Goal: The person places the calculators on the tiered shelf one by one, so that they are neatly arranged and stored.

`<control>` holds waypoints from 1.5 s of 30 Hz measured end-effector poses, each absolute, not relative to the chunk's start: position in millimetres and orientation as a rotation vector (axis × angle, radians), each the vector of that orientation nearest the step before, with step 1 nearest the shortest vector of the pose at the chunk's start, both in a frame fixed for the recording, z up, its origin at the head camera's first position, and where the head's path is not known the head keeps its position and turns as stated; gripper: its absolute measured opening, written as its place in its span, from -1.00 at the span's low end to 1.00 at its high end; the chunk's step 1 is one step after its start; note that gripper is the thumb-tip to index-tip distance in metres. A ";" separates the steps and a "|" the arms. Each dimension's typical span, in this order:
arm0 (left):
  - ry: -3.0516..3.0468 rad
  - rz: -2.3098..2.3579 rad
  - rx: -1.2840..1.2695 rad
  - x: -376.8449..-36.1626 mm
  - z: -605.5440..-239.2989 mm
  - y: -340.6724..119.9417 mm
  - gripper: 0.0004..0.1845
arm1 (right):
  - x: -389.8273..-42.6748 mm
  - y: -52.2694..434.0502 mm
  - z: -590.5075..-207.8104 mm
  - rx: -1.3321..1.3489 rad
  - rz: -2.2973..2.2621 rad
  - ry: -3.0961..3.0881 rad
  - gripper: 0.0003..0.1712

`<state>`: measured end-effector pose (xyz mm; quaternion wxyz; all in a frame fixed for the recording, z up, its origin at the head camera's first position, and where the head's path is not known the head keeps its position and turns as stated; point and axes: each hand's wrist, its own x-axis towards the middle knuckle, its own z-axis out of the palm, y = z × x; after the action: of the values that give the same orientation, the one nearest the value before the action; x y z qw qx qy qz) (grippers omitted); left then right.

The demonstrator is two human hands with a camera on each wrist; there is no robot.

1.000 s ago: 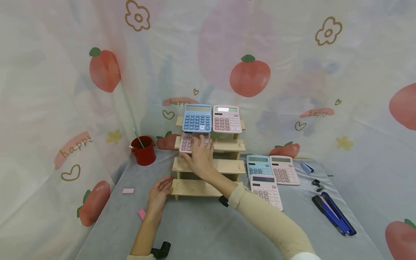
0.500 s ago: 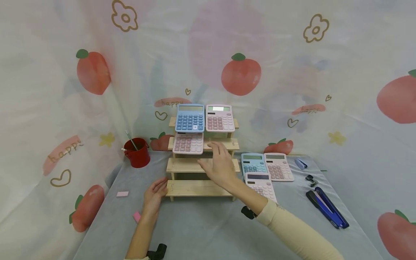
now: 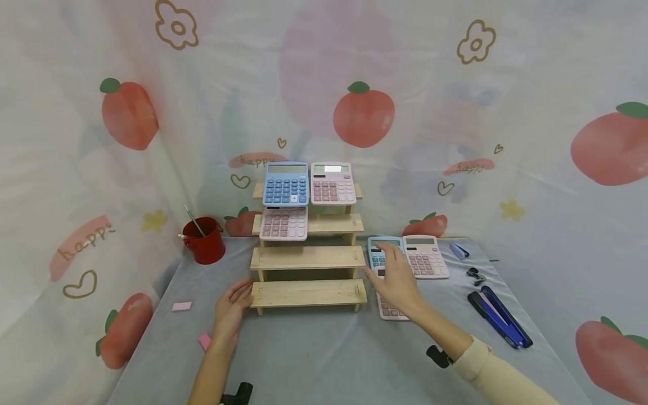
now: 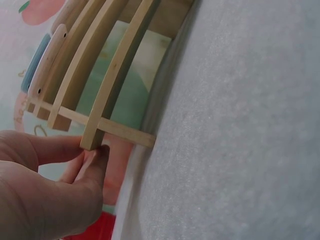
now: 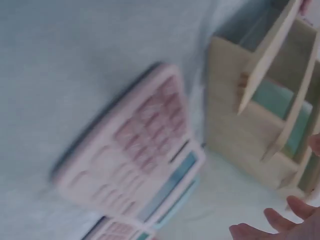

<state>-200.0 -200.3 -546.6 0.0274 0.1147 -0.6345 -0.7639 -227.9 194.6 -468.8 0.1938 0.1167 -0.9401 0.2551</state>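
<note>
A stepped wooden rack (image 3: 307, 257) stands mid-table. Its top step carries a blue calculator (image 3: 286, 184) and a pink calculator (image 3: 332, 183); another pink calculator (image 3: 283, 223) leans on the second step. My left hand (image 3: 234, 298) rests with straight fingers against the left end of the bottom step (image 4: 95, 136); its fingertips (image 4: 92, 159) touch the wood. My right hand (image 3: 390, 270) hovers open, holding nothing, over a pink calculator (image 3: 391, 308) lying on the table right of the rack; this calculator (image 5: 135, 150) looks blurred in the right wrist view. Behind it lie a blue calculator (image 3: 377, 254) and a pink calculator (image 3: 426, 257).
A red bucket (image 3: 203, 243) with a pen stands left of the rack. Two pink erasers (image 3: 181, 306) (image 3: 205, 341) lie front left. At the right are a blue stapler (image 3: 498, 318), black clips (image 3: 474, 274) and a small blue item (image 3: 459, 250). Printed cloth surrounds the grey table (image 3: 314, 360).
My right hand let go of the pink calculator on the second step and swung right and down to the calculators on the table. The left hand stayed at the rack's end.
</note>
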 end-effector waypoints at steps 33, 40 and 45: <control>-1.961 -2.363 0.404 -198.1 -547.1 -200.3 -0.46 | -208.9 240.7 -544.7 0.038 0.625 -2.988 0.53; -1.965 -2.354 0.388 -198.0 -547.6 -200.8 -0.45 | -204.6 237.8 -542.1 0.045 0.635 -2.986 0.47; -1.953 -2.360 0.389 -197.6 -547.6 -200.3 -0.46 | -205.2 237.7 -541.7 0.036 0.678 -2.971 0.45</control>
<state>-197.6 -200.3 -547.6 0.0268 0.1260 -0.6321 -0.7641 -205.2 237.7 -541.7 0.0469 0.0120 -0.9738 0.2223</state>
